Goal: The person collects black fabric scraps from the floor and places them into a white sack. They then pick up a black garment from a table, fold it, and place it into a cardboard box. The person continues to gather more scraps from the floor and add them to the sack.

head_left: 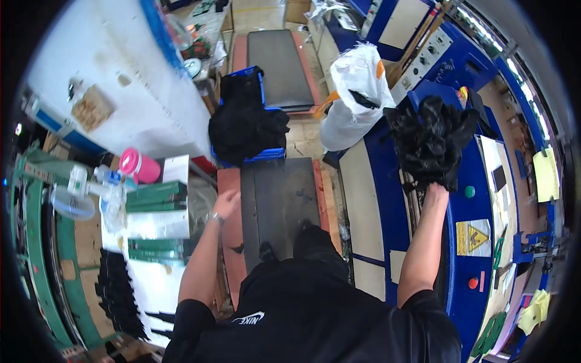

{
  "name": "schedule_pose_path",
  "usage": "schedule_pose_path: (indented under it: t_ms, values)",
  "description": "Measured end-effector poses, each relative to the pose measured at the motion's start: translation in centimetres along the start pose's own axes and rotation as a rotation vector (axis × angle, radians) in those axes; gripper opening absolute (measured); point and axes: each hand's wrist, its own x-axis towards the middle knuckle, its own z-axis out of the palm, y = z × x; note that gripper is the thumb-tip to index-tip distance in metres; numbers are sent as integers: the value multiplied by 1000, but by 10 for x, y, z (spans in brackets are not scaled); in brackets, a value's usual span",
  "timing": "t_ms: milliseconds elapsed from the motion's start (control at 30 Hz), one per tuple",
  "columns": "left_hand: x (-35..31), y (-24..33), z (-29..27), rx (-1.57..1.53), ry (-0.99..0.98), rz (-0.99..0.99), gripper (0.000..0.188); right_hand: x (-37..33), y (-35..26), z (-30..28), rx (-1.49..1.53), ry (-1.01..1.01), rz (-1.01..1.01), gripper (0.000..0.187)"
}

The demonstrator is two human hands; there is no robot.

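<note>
My right hand [434,192] is raised over the blue machine [461,212] and grips a big bunch of black floppy pieces [431,140]. My left hand [227,203] hangs at my side with fingers loosely apart and holds nothing. It is above the edge of a dark floor mat [279,199], next to the left bench. A blue crate [248,121] heaped with black material stands ahead of me on the floor.
A white sack [354,97] stands beside the machine. The left bench [154,284] carries a pink cup [139,165], green boxes [156,195], a small fan [71,202] and rows of black pieces [118,293]. A second mat [278,69] lies farther ahead.
</note>
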Motion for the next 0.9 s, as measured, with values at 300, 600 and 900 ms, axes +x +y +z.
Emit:
schedule_pose_path:
  t_ms: [300,600,900]
  values:
    - [272,327,162,211,-161,222,58,231,86,-17,359,-156,259,44]
    - [397,379,264,554,84,478,39,280,188,-56,719,-300,778,47]
    - [333,360,313,161,-138,657,22,340,242,-92,-751,681,375,64]
